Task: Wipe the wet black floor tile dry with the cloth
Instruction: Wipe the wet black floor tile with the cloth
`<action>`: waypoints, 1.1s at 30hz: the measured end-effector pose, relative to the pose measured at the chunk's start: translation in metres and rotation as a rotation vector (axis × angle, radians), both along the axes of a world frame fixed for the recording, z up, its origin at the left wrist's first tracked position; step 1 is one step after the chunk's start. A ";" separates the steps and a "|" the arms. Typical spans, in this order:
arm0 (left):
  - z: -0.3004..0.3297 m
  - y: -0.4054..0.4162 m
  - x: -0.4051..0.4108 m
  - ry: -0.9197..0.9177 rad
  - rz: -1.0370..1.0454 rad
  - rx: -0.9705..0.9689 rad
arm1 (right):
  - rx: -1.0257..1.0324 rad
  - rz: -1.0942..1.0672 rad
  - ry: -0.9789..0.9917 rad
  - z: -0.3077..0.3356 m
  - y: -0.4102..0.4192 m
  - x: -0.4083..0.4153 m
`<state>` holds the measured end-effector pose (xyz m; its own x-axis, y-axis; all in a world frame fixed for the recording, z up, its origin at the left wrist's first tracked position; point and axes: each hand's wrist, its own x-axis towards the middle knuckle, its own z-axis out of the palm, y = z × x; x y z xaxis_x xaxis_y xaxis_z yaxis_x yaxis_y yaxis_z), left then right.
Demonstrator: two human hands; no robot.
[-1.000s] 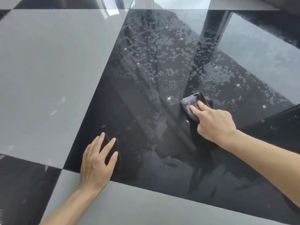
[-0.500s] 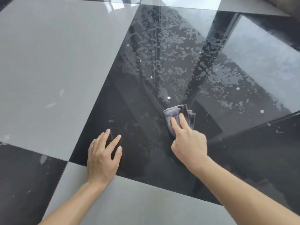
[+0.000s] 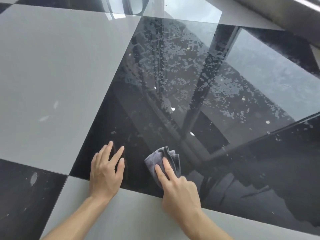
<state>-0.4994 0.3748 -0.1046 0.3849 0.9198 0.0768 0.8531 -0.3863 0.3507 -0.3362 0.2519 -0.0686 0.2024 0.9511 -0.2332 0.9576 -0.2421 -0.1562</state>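
A large glossy black floor tile (image 3: 173, 94) fills the middle of the head view. Its far half is speckled with water patches; the near part looks dark and smooth. A crumpled grey cloth (image 3: 164, 159) lies on the tile near its front edge. My right hand (image 3: 176, 187) presses on the cloth with straight index and middle fingers. My left hand (image 3: 105, 170) rests flat on the tile's near left corner, fingers spread, holding nothing, a little left of the cloth.
Grey tiles (image 3: 57, 71) surround the black tile at left and along the front (image 3: 131, 215). Another black tile (image 3: 26, 196) sits at the lower left with faint smudges. A raised ledge (image 3: 284, 13) runs along the top right.
My right hand has dragged the cloth toward me and leftward, from the tile's middle to its front edge. My left hand has stayed planted at the near left corner.
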 end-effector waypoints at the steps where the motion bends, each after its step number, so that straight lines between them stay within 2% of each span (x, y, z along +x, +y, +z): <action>1: 0.000 0.000 0.000 0.002 0.003 0.004 | -0.008 -0.012 -0.004 0.002 0.005 0.005; 10: 0.001 0.000 0.000 0.028 0.011 -0.004 | -0.022 -0.084 -0.015 -0.006 0.100 0.055; 15: 0.002 0.001 -0.004 0.056 -0.023 0.003 | -0.024 -0.096 -0.030 -0.010 0.117 0.065; 19: 0.003 -0.004 -0.007 0.016 0.030 0.008 | 0.007 -0.072 -0.042 -0.010 0.103 0.055; 25: 0.005 -0.015 -0.015 0.030 0.019 -0.012 | 0.053 0.103 -0.011 -0.005 0.028 0.020; 28: 0.009 -0.020 -0.011 0.017 0.013 -0.023 | 0.099 0.232 -0.058 0.003 0.002 0.009; 33: 0.013 -0.027 -0.003 -0.016 0.024 -0.028 | 0.004 0.354 -0.085 0.006 -0.024 -0.001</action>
